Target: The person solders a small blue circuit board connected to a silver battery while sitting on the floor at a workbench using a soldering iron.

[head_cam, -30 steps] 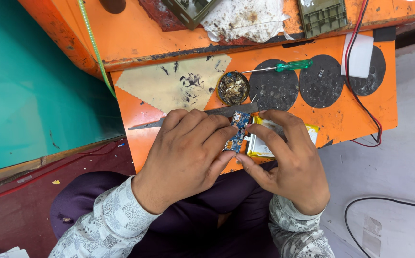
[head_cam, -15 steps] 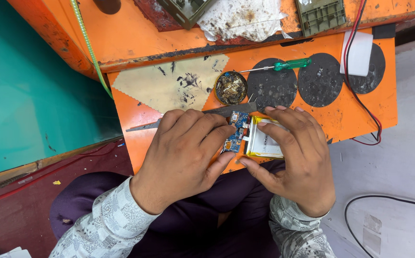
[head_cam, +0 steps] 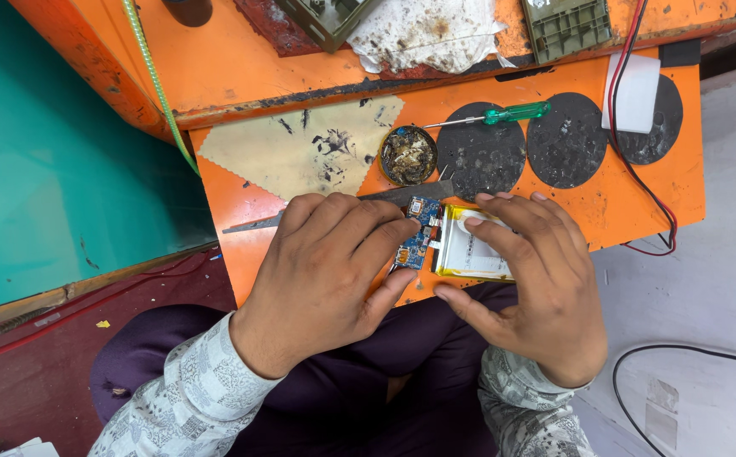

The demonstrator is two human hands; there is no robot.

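Round tin (head_cam: 407, 156) holds dark residue, maybe flux; hands pinch blue circuit board (head_cam: 417, 235), flat battery (head_cam: 468, 252)

Circuit board (head_cam: 418, 242) lying on the work board (head_cam: 241, 203), battery pack (head_cam: 469, 250) touching its right, round tin (head_cam: 408, 156) sitting farther, screwdriver (head_cam: 496, 115) lying far right.

Count: three round black pads (head_cam: 480, 158) (head_cam: 566, 140) (head_cam: 657, 123); one green-handled screwdriver (head_cam: 503, 113); one small blue circuit board (head_cam: 418, 233). One flat silver pouch battery (head_cam: 465, 250); one round grimy tin (head_cam: 407, 156). Two hands (head_cam: 325, 279) (head_cam: 537, 288).
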